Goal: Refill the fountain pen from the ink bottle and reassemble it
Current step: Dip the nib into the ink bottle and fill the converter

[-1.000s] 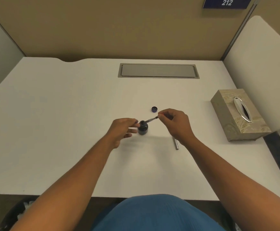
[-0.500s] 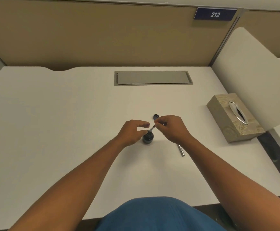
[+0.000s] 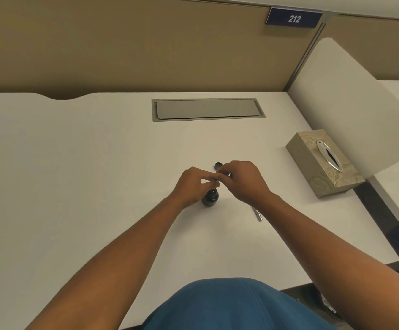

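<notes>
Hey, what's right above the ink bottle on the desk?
Both hands meet above the ink bottle: the left hand and right hand pinch a thin pen part. Fingers cover the bottle's mouth, so whether the part dips in cannot be seen.

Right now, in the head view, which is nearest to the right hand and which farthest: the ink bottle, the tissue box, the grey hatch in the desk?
From the right hand:
1. Ink bottle, just left of it, under the fingertips.
2. Tissue box, to its right by the divider.
3. Grey hatch, beyond it at the desk's back.
</notes>
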`<state>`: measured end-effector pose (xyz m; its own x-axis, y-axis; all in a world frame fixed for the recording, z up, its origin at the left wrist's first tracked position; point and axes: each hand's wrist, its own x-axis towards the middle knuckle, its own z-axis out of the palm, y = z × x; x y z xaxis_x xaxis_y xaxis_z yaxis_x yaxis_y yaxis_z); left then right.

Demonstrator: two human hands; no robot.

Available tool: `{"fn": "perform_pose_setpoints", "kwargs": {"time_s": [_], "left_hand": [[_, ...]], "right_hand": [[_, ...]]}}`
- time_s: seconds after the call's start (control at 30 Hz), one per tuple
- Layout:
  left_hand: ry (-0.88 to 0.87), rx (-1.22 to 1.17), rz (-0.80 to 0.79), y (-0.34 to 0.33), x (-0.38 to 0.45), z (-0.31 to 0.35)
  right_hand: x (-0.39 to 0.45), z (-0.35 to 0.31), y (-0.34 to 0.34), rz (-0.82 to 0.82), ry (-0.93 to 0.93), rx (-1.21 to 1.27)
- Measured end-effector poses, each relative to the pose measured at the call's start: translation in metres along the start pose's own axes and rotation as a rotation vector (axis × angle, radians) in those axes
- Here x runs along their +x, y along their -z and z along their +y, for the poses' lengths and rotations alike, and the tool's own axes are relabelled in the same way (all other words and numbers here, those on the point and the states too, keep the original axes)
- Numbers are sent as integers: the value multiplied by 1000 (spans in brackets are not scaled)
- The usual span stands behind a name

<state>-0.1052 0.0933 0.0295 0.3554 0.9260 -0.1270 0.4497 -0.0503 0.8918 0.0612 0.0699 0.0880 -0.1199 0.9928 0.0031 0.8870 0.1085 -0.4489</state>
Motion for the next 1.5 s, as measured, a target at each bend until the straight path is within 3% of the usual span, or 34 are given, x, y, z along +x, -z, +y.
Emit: {"fn": "perform_pose_setpoints", "kwargs": {"time_s": [0.57, 1.23, 1.5], "left_hand": [[-44, 12, -36, 5, 1, -15], [-115, 146, -1, -1, 8, -20], [-81, 136, -20, -3, 7, -23]], "right_hand": [[1, 0, -17, -64, -10, -99], [-7, 3, -14, 36, 38, 12], [-5, 7, -18, 4, 49, -75]]}}
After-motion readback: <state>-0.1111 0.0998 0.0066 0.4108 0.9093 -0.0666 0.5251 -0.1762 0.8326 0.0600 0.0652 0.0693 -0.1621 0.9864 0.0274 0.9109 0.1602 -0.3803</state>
